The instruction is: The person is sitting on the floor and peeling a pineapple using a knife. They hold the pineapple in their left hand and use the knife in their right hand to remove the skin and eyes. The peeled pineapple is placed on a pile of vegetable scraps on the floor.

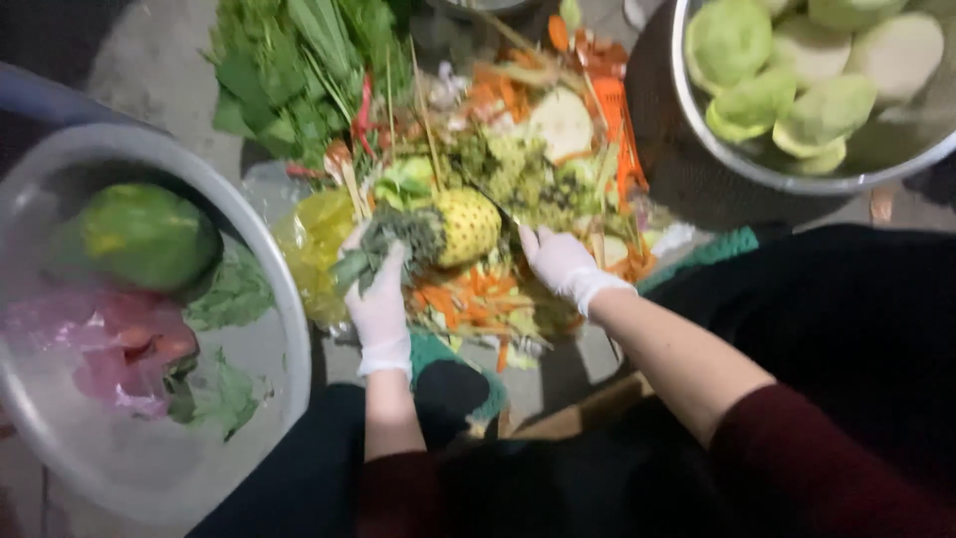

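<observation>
While the peeled pineapple is gripped by its crown in the left hand, a knife is held closed in the right hand, best angled away from fingers.

Food-prep floor — vegetable peelings, metal bowls

I'm gripping the peeled pineapple by its crown with my left hand; my right hand is holding a knife against it.
</observation>
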